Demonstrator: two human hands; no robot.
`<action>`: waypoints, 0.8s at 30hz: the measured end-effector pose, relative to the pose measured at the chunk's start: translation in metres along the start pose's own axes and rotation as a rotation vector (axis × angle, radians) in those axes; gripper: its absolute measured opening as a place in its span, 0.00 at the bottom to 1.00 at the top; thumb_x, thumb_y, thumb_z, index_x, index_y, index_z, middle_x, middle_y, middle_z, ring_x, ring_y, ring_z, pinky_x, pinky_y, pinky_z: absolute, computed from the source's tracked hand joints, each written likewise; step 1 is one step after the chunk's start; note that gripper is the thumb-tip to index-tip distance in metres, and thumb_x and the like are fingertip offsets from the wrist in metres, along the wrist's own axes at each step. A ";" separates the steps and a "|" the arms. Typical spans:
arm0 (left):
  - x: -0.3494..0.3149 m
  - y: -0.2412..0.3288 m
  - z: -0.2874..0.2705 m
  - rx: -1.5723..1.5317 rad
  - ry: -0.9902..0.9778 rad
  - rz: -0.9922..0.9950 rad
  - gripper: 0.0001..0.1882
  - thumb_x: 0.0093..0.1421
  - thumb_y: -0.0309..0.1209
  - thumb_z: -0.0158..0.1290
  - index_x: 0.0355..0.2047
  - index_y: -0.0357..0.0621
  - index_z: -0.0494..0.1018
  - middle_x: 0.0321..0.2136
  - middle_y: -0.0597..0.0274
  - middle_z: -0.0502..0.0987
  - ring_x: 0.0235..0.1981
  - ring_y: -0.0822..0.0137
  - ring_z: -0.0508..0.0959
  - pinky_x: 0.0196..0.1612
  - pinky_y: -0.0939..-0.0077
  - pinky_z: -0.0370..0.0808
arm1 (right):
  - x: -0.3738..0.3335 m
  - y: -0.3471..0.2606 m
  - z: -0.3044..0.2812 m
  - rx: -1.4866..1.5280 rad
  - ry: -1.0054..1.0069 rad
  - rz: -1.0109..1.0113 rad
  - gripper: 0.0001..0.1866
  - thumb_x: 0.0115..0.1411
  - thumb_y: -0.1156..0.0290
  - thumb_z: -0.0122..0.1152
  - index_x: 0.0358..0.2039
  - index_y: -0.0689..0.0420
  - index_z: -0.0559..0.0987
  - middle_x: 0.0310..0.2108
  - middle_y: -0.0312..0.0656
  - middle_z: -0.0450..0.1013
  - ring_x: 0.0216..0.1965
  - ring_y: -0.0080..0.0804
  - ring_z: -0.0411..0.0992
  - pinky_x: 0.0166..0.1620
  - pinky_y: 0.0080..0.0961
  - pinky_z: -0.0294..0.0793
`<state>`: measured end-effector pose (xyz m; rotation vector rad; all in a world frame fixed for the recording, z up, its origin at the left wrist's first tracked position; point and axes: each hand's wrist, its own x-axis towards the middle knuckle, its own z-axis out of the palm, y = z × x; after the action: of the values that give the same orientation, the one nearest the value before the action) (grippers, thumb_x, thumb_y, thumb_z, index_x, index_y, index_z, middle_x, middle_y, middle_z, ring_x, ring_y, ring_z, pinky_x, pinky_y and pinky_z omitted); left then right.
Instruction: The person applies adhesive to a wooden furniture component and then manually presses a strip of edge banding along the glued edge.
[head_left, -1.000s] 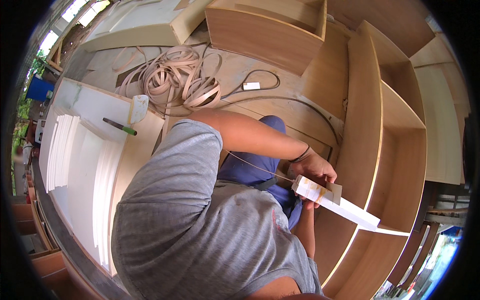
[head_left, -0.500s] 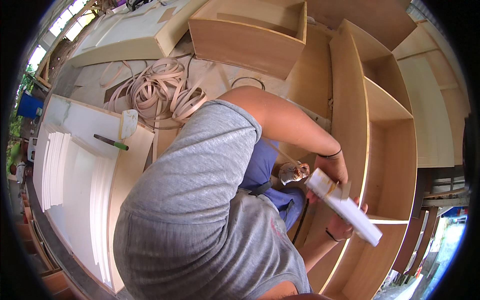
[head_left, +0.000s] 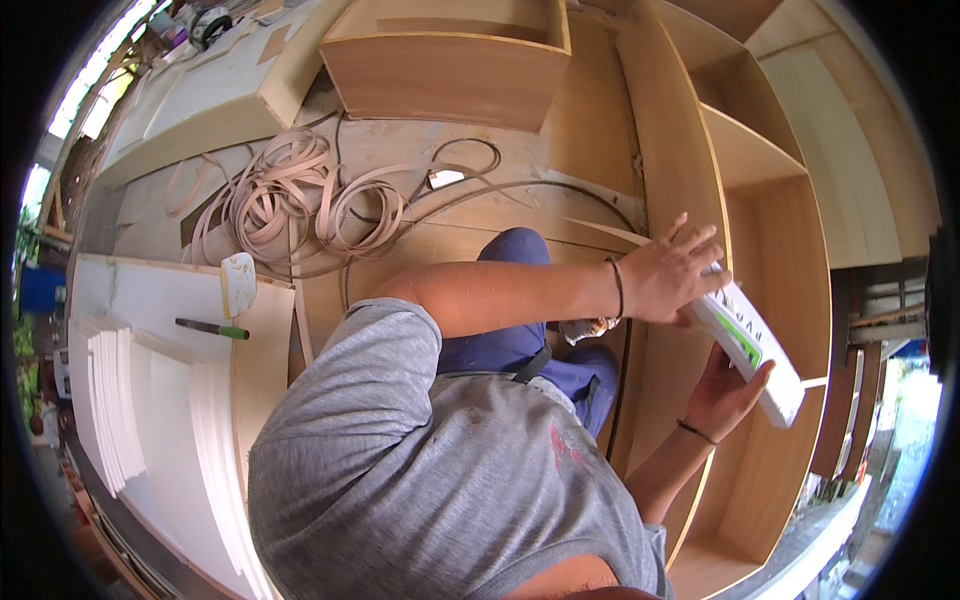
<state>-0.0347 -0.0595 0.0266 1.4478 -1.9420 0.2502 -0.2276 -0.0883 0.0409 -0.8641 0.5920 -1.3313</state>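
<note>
A long, narrow white box (head_left: 765, 360) with a green patch on its side is tilted over the wooden cabinet frame (head_left: 672, 150). My right hand (head_left: 725, 395) grips it from below, thumb along the near side. My left hand (head_left: 672, 272) is at the box's upper end, fingers spread and at least one fingertip touching it. A dark band circles each wrist. Just below my left wrist, a crumpled-looking silvery container (head_left: 588, 331) with brown stains is partly hidden by my forearm.
Pinkish-tan strips (head_left: 290, 200) lie coiled on the floor near a dark cable (head_left: 500, 160). A wooden drawer-like box (head_left: 450, 85) stands beyond. At left, a white panel (head_left: 150, 270) carries stacked white slats (head_left: 110, 410), a green-tipped dark tool (head_left: 212, 328) and a yellowish-white spreader (head_left: 238, 287).
The white box has moved up and right and turned, bringing its green patch into view. My left fingers have spread at its upper end. The whole view has shifted.
</note>
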 end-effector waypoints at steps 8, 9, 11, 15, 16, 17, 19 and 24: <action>0.002 -0.054 -0.013 -0.836 -0.418 -0.243 0.34 0.44 0.56 0.61 0.43 0.41 0.73 0.36 0.56 0.77 0.40 0.65 0.76 0.45 0.70 0.71 | 0.000 -0.010 0.025 -0.203 -0.299 0.060 0.28 0.61 0.62 0.53 0.57 0.62 0.61 0.54 0.48 0.64 0.49 0.33 0.68 0.45 0.29 0.75; 0.002 -0.059 -0.011 -0.985 -0.435 -0.289 0.34 0.46 0.57 0.60 0.42 0.41 0.73 0.36 0.58 0.77 0.40 0.68 0.75 0.45 0.72 0.71 | 0.001 -0.011 0.026 -0.253 -0.286 0.075 0.27 0.61 0.63 0.53 0.57 0.61 0.62 0.54 0.48 0.63 0.48 0.33 0.68 0.43 0.28 0.75; 0.001 -0.072 -0.015 -1.253 -0.506 -0.408 0.34 0.51 0.58 0.56 0.43 0.38 0.72 0.36 0.61 0.77 0.40 0.72 0.73 0.45 0.75 0.69 | 0.007 0.001 0.025 -0.358 -0.187 0.073 0.26 0.60 0.65 0.53 0.57 0.60 0.63 0.53 0.48 0.65 0.47 0.31 0.68 0.42 0.26 0.73; -0.019 -0.095 -0.005 -1.554 -0.524 -0.698 0.30 0.58 0.54 0.50 0.47 0.38 0.68 0.34 0.55 0.76 0.31 0.68 0.78 0.34 0.75 0.76 | 0.041 0.071 -0.037 -0.663 -0.006 -0.068 0.23 0.55 0.79 0.48 0.54 0.59 0.66 0.48 0.42 0.69 0.42 0.24 0.67 0.40 0.21 0.70; -0.020 -0.095 -0.006 -1.563 -0.546 -0.756 0.30 0.58 0.54 0.49 0.47 0.39 0.68 0.33 0.54 0.77 0.28 0.67 0.79 0.30 0.75 0.77 | 0.046 0.100 -0.069 -0.678 0.032 -0.124 0.23 0.52 0.81 0.45 0.52 0.61 0.67 0.43 0.41 0.70 0.38 0.23 0.67 0.39 0.19 0.70; -0.024 -0.096 -0.009 -1.565 -0.559 -0.827 0.30 0.58 0.54 0.49 0.47 0.39 0.68 0.32 0.53 0.77 0.24 0.66 0.79 0.25 0.76 0.77 | 0.047 0.128 -0.105 -0.768 0.101 0.044 0.24 0.51 0.81 0.45 0.51 0.61 0.67 0.41 0.41 0.70 0.37 0.23 0.67 0.38 0.19 0.70; -0.026 -0.098 -0.015 -1.640 -0.655 -0.945 0.28 0.58 0.51 0.49 0.47 0.38 0.67 0.31 0.51 0.77 0.22 0.64 0.79 0.23 0.76 0.76 | 0.032 0.199 -0.183 -1.006 0.138 0.277 0.28 0.48 0.81 0.49 0.53 0.60 0.64 0.43 0.46 0.69 0.40 0.29 0.69 0.39 0.24 0.71; -0.045 -0.105 0.000 -1.732 -0.663 -0.982 0.26 0.59 0.44 0.49 0.49 0.36 0.65 0.32 0.46 0.76 0.23 0.62 0.80 0.25 0.75 0.77 | -0.032 0.289 -0.195 -1.169 -0.360 0.347 0.67 0.31 0.63 0.78 0.64 0.64 0.40 0.63 0.53 0.50 0.63 0.44 0.54 0.63 0.29 0.53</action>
<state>0.0663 -0.0630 -0.0272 0.9090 -0.7821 -1.9697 -0.2207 -0.0910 -0.3094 -1.7834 1.1865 -0.3920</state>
